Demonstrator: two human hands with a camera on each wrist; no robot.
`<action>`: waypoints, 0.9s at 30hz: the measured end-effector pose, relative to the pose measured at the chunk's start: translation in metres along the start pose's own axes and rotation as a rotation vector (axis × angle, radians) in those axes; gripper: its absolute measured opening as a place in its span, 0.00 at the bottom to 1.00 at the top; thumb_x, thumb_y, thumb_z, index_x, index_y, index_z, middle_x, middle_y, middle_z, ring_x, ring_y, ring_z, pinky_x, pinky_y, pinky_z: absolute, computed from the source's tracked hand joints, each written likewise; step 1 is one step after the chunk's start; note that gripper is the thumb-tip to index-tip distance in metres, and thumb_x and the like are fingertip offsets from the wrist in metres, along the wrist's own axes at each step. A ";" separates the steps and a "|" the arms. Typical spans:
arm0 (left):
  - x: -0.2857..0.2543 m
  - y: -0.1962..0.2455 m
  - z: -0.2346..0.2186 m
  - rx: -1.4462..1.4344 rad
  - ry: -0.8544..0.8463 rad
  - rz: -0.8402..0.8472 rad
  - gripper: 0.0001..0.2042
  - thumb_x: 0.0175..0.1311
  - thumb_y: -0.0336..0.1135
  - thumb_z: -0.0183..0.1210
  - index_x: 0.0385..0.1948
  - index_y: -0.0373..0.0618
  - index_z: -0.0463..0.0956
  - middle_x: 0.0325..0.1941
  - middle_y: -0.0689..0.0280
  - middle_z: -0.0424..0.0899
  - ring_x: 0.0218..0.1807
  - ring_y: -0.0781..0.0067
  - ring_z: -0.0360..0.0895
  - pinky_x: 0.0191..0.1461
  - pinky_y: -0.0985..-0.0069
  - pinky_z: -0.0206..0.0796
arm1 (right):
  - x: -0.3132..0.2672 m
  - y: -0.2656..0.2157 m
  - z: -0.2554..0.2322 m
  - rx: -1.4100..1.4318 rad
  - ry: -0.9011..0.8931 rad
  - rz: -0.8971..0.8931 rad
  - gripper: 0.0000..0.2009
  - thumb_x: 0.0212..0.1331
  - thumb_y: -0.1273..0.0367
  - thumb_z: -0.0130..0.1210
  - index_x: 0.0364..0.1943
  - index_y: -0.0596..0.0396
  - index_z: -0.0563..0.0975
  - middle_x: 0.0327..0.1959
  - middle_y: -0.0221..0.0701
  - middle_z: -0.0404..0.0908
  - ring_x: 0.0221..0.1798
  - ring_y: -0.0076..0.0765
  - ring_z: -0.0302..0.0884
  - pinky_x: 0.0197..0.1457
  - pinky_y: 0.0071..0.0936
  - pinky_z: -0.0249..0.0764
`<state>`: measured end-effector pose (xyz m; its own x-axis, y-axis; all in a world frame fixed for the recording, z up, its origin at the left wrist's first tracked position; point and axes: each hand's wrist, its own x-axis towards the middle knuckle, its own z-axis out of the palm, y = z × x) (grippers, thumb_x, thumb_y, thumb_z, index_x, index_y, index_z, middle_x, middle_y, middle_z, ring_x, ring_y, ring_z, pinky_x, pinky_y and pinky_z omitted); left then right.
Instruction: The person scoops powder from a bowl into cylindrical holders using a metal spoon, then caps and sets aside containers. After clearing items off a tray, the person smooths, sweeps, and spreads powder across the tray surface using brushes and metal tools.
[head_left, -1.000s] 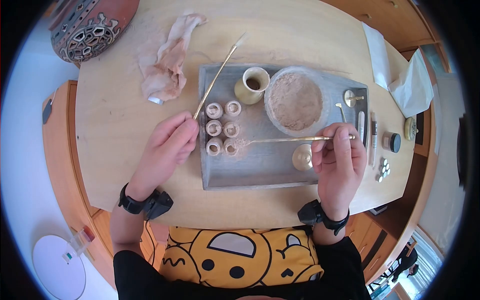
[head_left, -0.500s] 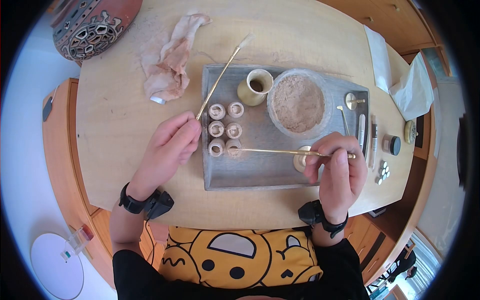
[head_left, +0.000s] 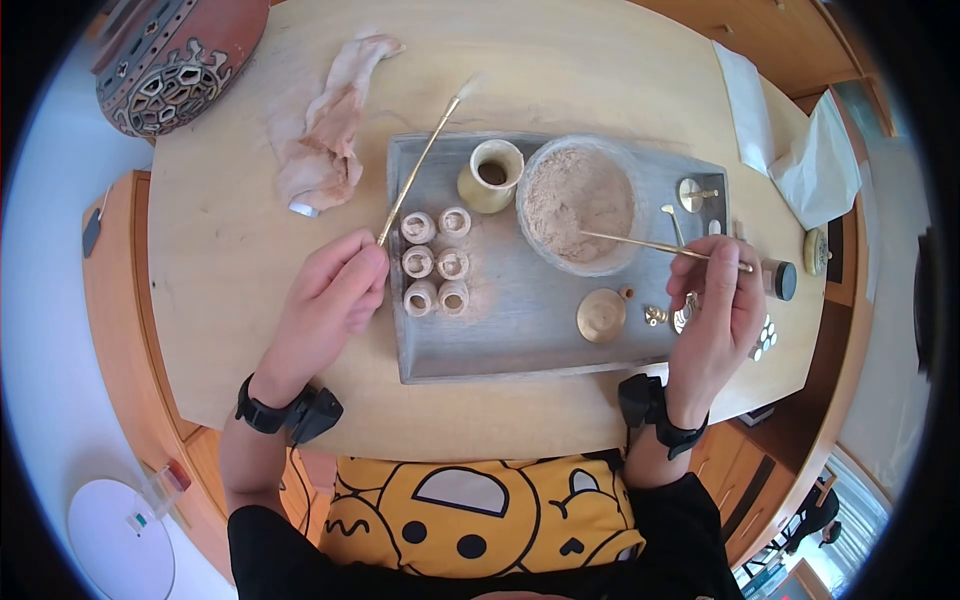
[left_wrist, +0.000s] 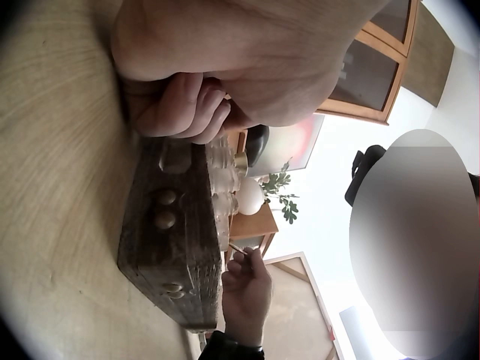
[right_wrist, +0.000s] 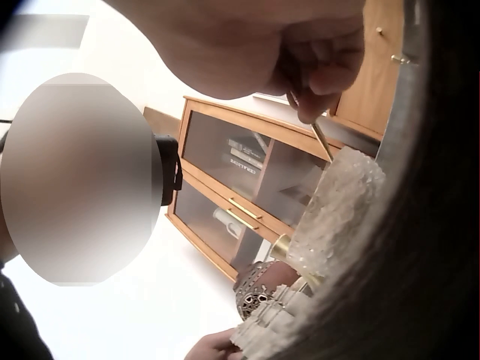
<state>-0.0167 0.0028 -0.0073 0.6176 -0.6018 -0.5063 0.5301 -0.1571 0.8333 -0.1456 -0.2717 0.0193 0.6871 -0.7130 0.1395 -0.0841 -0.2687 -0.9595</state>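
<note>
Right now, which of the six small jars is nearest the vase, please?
The right-hand jar of the back row; the other five stand farther from the vase.

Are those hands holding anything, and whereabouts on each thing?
Yes. The left hand grips a brush by the end of its handle; the right hand pinches a thin golden tool near the end farther from the bowl.

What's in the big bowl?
The bowl holds pale brown powder, uneven on top. The tip of the thin gold tool in the right hand is over it; contact unclear. Powder covers the bowl's floor, so nothing buried would show.
</note>
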 end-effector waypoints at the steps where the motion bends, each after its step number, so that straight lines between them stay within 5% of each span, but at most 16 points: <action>1: 0.000 0.000 0.000 0.000 0.007 0.003 0.13 0.76 0.40 0.48 0.28 0.49 0.64 0.23 0.81 0.58 0.21 0.92 0.49 0.22 0.88 0.40 | 0.000 0.001 0.000 0.034 -0.013 0.033 0.13 0.75 0.66 0.44 0.37 0.60 0.75 0.26 0.30 0.80 0.25 0.18 0.73 0.26 0.15 0.65; 14: -0.001 0.004 0.003 -0.013 0.021 -0.010 0.13 0.76 0.40 0.49 0.28 0.49 0.65 0.23 0.81 0.59 0.22 0.93 0.50 0.22 0.87 0.40 | 0.000 -0.001 -0.002 0.321 -0.006 0.200 0.15 0.75 0.63 0.44 0.37 0.60 0.75 0.27 0.32 0.79 0.21 0.20 0.69 0.23 0.16 0.63; 27: 0.000 0.003 0.002 -0.010 0.001 -0.006 0.14 0.76 0.40 0.48 0.27 0.49 0.63 0.21 0.81 0.56 0.21 0.93 0.48 0.22 0.87 0.39 | -0.024 -0.011 0.014 0.343 -0.311 0.148 0.13 0.76 0.65 0.41 0.39 0.60 0.73 0.27 0.35 0.80 0.23 0.21 0.72 0.27 0.18 0.67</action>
<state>-0.0163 0.0010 -0.0042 0.6147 -0.6004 -0.5115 0.5396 -0.1529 0.8279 -0.1511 -0.2428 0.0228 0.8733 -0.4860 -0.0337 0.0098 0.0868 -0.9962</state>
